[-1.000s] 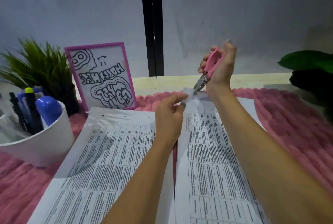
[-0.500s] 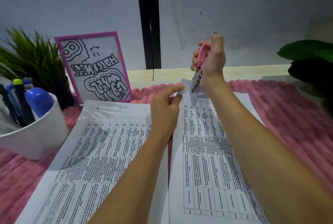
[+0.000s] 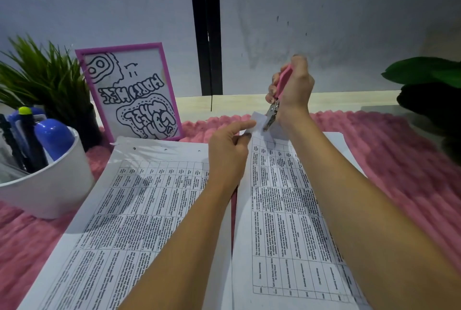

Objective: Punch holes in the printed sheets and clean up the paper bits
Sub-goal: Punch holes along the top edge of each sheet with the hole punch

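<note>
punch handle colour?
Pink, with a silver metal head; the hole punch shows best in the head view.

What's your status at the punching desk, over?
Right hand grips pink punch, jaws at top edge of right sheet. Left hand pinches that sheet's corner. Nothing blocking.

Dim, cool indoor light leaves soft grey shadows across the printed sheets (image 3: pixel 139 210) at centre left. Wide-angle distortion bends the frame's edges. The raised right hand (image 3: pixel 294 90) looks slightly motion-blurred.
</note>
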Available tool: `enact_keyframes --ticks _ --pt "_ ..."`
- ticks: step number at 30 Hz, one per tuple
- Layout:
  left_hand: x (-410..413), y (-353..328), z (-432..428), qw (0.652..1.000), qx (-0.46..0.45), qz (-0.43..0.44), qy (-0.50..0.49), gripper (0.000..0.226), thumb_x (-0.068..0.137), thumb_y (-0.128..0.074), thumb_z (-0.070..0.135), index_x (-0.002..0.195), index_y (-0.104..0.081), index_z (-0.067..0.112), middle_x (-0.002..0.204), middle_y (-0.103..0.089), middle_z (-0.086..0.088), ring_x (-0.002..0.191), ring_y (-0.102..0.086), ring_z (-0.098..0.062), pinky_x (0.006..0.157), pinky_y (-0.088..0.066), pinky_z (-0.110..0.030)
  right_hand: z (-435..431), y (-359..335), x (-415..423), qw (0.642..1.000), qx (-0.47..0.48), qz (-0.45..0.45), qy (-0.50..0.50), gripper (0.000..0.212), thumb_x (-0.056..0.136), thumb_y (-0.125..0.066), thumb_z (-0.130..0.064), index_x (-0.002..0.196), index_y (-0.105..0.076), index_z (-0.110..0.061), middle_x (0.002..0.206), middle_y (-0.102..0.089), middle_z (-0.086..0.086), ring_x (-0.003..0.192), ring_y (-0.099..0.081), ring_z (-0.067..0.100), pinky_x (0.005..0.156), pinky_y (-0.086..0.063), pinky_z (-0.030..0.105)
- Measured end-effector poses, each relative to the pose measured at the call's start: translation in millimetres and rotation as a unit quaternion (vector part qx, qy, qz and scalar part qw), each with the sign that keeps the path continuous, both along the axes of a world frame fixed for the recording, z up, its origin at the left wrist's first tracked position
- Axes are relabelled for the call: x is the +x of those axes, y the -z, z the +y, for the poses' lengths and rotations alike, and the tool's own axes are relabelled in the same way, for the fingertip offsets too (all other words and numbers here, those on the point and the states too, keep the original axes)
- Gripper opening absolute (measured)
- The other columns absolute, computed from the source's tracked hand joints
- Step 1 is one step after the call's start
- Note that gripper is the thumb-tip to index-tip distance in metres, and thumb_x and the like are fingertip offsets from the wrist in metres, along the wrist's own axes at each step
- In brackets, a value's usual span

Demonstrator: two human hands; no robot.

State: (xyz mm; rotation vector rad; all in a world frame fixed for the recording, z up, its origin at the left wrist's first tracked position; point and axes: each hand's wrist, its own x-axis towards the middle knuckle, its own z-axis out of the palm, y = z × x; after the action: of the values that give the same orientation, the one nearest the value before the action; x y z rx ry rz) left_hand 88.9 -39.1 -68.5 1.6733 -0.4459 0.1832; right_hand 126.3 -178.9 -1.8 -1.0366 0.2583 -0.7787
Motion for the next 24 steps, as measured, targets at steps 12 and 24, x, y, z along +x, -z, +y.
enact_keyframes --ticks 12,24 --pt "-1.5 -4.4 -1.8 0.998 0.055 0.021 0.017 0.023 0.088 -0.066 0.001 0.109 -0.074 0.007 0.108 -0.074 -0.005 0.096 -0.069 -0.014 0.092 -0.055 -0.029 -3.5 8.1 -1.9 0.999 -0.01 0.017 -0.047 0.041 0.094 -0.045 -0.044 0.095 -0.058 -0.005 0.064 -0.054 0.004 0.049 -0.047 0.016 0.047 -0.038 0.025" --pt "0.1 -4.0 3.3 0.996 0.006 0.072 0.052 0.027 0.086 -0.068 0.002 0.093 -0.069 0.028 0.103 -0.069 0.004 0.098 -0.065 -0.02 0.09 -0.057 -0.039 -62.2 10.2 -42.9 1.0 0.005 -0.002 -0.021 0.044 0.096 -0.043 -0.045 0.103 -0.057 -0.004 0.066 -0.057 0.004 0.05 -0.05 0.016 0.048 -0.042 0.025"
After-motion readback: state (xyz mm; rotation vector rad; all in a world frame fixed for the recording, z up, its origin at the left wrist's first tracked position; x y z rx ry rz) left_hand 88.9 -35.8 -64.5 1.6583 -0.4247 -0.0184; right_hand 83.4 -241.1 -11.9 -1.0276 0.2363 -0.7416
